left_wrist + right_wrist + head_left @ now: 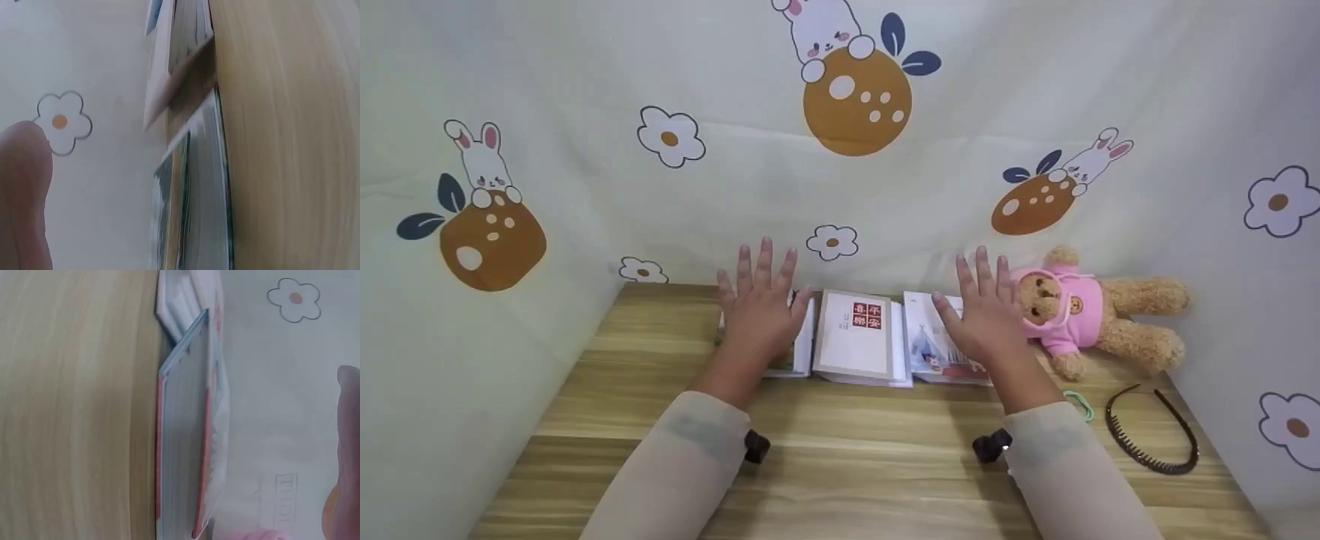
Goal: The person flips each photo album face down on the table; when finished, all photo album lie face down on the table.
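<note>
Both hands are held up with fingers straight and spread, holding nothing. The left hand [761,315] is raised in front of the left book [802,352], hiding most of it. Before the right book [926,345], with its blue and red printed cover, is the right hand [990,319]. Between the hands lies a middle book [855,349] with a cream cover and a red square of characters. In the left wrist view, page edges of the left book [208,185] show beside the thumb [22,197]. The right wrist view shows the right book [183,439] edge-on.
A teddy bear [1084,307] in a pink hoodie lies right of the books. Nearer on the wooden table [870,465] are a dark toothed headband [1155,457] and a small green loop [1081,405]. A printed cloth [735,187] hangs behind and at both sides.
</note>
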The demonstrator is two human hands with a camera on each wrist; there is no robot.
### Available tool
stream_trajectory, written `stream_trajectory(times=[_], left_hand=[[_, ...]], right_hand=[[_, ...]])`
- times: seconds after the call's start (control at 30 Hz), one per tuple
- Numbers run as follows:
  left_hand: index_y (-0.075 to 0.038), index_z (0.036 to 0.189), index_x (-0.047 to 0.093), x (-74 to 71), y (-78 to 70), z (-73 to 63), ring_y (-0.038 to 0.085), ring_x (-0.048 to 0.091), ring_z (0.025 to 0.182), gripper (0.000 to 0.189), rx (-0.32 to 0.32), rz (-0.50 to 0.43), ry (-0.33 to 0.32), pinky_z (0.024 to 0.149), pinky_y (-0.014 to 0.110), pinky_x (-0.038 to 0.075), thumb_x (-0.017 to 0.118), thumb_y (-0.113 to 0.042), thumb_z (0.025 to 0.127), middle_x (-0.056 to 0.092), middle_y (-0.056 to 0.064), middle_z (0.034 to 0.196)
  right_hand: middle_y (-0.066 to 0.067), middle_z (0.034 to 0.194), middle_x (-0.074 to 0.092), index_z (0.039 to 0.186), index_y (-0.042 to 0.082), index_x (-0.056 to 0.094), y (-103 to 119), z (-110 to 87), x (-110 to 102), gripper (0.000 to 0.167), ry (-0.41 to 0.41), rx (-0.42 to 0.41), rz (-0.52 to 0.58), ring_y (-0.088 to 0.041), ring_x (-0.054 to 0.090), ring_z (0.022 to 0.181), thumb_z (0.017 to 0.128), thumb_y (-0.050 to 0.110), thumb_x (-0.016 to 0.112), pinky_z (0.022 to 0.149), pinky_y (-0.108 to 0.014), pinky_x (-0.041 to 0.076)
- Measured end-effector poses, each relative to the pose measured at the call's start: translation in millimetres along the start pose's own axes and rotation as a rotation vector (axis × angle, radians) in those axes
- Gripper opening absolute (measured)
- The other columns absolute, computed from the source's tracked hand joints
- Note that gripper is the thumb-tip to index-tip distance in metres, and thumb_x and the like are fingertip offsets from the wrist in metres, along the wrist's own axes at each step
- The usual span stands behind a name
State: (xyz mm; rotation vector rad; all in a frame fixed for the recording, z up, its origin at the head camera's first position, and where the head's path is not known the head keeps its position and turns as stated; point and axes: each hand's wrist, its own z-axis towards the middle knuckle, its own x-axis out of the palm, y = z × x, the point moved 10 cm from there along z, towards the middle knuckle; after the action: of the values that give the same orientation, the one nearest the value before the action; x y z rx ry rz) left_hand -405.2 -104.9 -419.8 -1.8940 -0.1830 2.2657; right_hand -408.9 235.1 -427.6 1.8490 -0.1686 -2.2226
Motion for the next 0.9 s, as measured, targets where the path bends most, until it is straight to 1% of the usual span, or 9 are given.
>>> stream_trajectory(times=[0.17,0.3,0.4,0.47,0.57,0.63,0.73,0.8,0.9], left_hand=[[-0.036,0.173,0.01,6.4,-30.8,-4.9,0.035,-0.013,0.17,0.074,0.032,-0.128,-0.005,0.135,0.069,-0.005,0.032,-0.064,0.109,-0.012,0.001,0.183],[-0.036,0.173,0.012,11.2,-57.1,-11.3,0.033,-0.012,0.17,0.072,0.073,-0.212,0.003,0.136,0.068,0.001,0.035,-0.06,0.11,-0.008,0.0,0.184],[-0.032,0.174,0.014,15.6,-76.5,-17.6,0.036,-0.005,0.17,0.07,0.133,-0.269,-0.006,0.136,0.067,0.008,0.039,-0.052,0.112,0.0,0.004,0.184],[-0.028,0.174,0.015,19.1,-88.1,-21.8,0.037,0.0,0.17,0.069,0.172,-0.318,-0.012,0.136,0.065,0.012,0.04,-0.049,0.113,0.006,0.007,0.184],[-0.024,0.174,0.018,25.8,-102.6,-26.8,0.038,0.008,0.17,0.067,0.205,-0.415,-0.004,0.137,0.063,0.015,0.039,-0.045,0.113,0.012,0.01,0.183],[-0.023,0.173,0.018,31.6,-110.5,-28.9,0.038,0.012,0.169,0.067,0.205,-0.488,0.018,0.137,0.061,0.017,0.038,-0.045,0.114,0.015,0.01,0.182],[-0.02,0.173,0.019,40.3,-122.0,-31.2,0.037,0.018,0.168,0.067,0.199,-0.602,0.053,0.136,0.06,0.021,0.041,-0.042,0.113,0.02,0.011,0.181],[-0.019,0.173,0.02,47.6,-129.1,-32.5,0.038,0.022,0.167,0.068,0.186,-0.68,0.078,0.135,0.06,0.023,0.043,-0.041,0.113,0.023,0.012,0.18],[-0.018,0.173,0.021,61.1,-140.3,-34.9,0.039,0.027,0.165,0.07,0.162,-0.767,0.115,0.135,0.06,0.024,0.046,-0.041,0.112,0.026,0.015,0.178]], right_hand=[[-0.003,0.183,-0.011,0.174,0.029,0.002,-1.8,-5.0,-11.8,0.086,-0.013,-0.025,0.055,-0.04,-0.01,0.169,0.106,0.076,0.023,0.135,-0.069,0.004],[-0.004,0.184,0.004,0.174,0.03,0.008,-5.9,-11.1,-24.2,0.08,-0.055,-0.06,0.106,-0.039,0.003,0.17,0.108,0.07,0.03,0.134,-0.069,0.012],[-0.007,0.182,0.017,0.174,0.027,0.017,-11.2,-17.1,-31.8,0.075,-0.098,-0.083,0.168,-0.04,0.014,0.168,0.11,0.064,0.034,0.134,-0.069,0.017],[-0.009,0.18,0.024,0.173,0.024,0.023,-15.7,-21.2,-34.9,0.072,-0.122,-0.096,0.217,-0.041,0.021,0.167,0.111,0.059,0.038,0.133,-0.069,0.019],[-0.013,0.177,0.032,0.171,0.02,0.03,-23.8,-26.7,-36.4,0.068,-0.134,-0.098,0.299,-0.042,0.027,0.164,0.112,0.052,0.043,0.133,-0.069,0.021],[-0.015,0.176,0.033,0.17,0.02,0.031,-30.1,-29.7,-34.5,0.068,-0.123,-0.082,0.34,-0.043,0.029,0.163,0.112,0.052,0.044,0.132,-0.07,0.022],[-0.015,0.175,0.035,0.17,0.022,0.033,-38.4,-33.4,-28.9,0.067,-0.09,-0.058,0.416,-0.045,0.032,0.162,0.112,0.054,0.045,0.13,-0.071,0.026],[-0.014,0.174,0.037,0.17,0.022,0.033,-42.4,-34.9,-23.6,0.067,-0.058,-0.052,0.491,-0.044,0.037,0.159,0.112,0.054,0.044,0.129,-0.068,0.03],[-0.015,0.17,0.044,0.169,0.021,0.034,-50.5,-35.7,-13.6,0.066,-0.007,-0.033,0.591,-0.041,0.045,0.155,0.112,0.052,0.046,0.128,-0.063,0.036]])
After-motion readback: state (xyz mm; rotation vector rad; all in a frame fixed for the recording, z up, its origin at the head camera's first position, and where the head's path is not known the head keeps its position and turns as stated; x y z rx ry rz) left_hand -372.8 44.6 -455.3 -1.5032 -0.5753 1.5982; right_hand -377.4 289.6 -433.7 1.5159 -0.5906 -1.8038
